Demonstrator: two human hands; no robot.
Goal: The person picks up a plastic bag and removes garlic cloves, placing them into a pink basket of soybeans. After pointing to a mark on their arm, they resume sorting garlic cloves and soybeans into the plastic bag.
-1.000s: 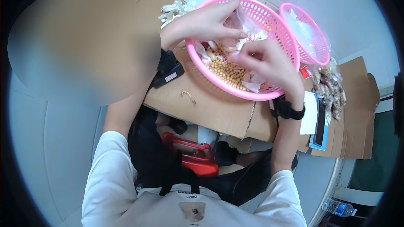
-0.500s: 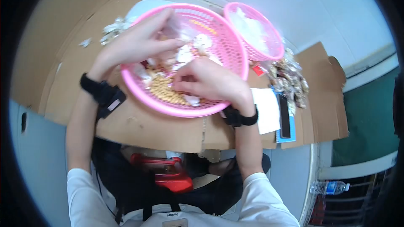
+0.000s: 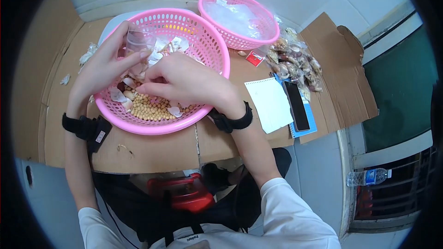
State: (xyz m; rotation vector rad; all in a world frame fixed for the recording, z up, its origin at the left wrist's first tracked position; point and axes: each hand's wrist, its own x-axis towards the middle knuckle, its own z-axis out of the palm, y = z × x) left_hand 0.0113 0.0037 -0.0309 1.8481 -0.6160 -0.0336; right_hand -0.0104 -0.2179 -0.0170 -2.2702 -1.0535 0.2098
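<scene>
Head camera looks down on a large pink basket resting on a cardboard sheet, with soybeans and pale torn wrappers inside. Over its far-left rim, the left hand is closed around a clear plastic pouch, thumb and fingers pinching it upright. The right hand lies low inside the basket, fingers curled, tips drawn together against the pale scraps beside the beans; whether they grip one cannot be told. Just right sit a notepad and a phone.
</scene>
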